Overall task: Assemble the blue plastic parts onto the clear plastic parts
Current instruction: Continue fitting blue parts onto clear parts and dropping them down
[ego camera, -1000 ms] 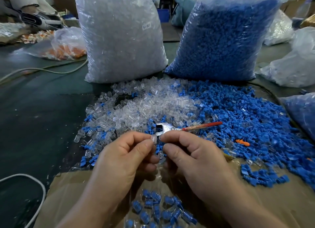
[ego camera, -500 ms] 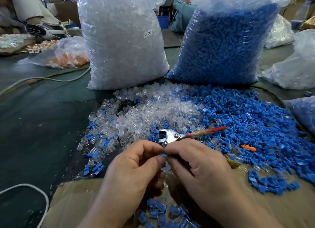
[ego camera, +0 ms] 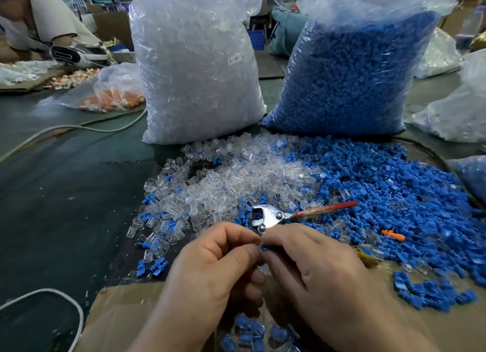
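My left hand [ego camera: 210, 267] and right hand [ego camera: 315, 267] meet fingertip to fingertip, thumb and forefinger of each pinched closed on one blue part [ego camera: 261, 245]. Only a sliver of it shows between them. Whether a clear shell already sits under my fingers I cannot tell, since they cover it. It hangs above the near edge of the loose clear parts [ego camera: 249, 173], with the blue parts [ego camera: 394, 194] spread to the right and the red-handled pliers [ego camera: 271, 216] lying just beyond my knuckles. I'd judge these pieces to be featherlight, hard and a bit slick, so they could easily flick away if squeezed off-centre. The thin clear shells may crack under a skewed push. I would hold the blue one by its broad end, the clear one by its flat sides, and press straight.
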Demonstrator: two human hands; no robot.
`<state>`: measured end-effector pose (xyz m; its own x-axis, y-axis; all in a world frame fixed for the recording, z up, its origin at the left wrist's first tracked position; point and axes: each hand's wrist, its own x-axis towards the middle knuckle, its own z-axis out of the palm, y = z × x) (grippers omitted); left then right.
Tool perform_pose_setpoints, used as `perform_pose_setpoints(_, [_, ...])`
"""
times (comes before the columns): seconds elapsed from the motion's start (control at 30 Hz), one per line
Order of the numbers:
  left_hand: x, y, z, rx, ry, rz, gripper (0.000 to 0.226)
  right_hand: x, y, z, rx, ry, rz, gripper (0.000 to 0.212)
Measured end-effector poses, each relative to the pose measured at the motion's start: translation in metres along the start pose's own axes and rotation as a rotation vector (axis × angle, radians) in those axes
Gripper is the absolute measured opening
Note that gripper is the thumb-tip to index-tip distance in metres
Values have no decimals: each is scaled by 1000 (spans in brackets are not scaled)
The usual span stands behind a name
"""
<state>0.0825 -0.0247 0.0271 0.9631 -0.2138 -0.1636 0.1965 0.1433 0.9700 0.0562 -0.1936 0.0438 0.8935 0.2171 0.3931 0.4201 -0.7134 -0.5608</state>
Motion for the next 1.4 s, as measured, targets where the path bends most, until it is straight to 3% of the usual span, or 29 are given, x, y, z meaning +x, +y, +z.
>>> perform_pose_setpoints(0.1, [2, -1, -1, -42, -11, -6, 18, 2, 0, -1, -15, 22, -9, 28])
perform_pose_setpoints(0.23, [3, -4, -5, 115, 55, 16, 23, 5, 4, -1, -191, -22, -87, 28])
perform_pose_setpoints(0.37, [1, 1, -10, 165, 60, 4, 27, 11, 27, -8, -490, -189, 228, 71])
perform_pose_setpoints(0.43, [-1, 3, -8, 190, 52, 9, 29, 11, 40, -12, -565, -246, 319, 74])
perform_pose_setpoints(0.6, [-2, 1, -6, 229, 63, -19, 29, 13, 45, -14, -642, -290, 313, 66])
perform_pose_setpoints(0.87, [-2, 4, -6, 214, 96, 12, 27, 19, 36, -17, -626, -210, 331, 60])
perform_pose_setpoints(1.03, [1, 2, -9, 103, 167, 46, 31, 17, 28, -25, -383, -83, 268, 46])
perform_pose_setpoints(1.17, [3, 2, -12, 28, 209, 106, 33, 8, 15, -28, -358, -160, 143, 43])
perform_pose_setpoints(1.4, [1, 6, -16, 153, 185, 226, 39, 6, 18, -28, -347, -272, 90, 54])
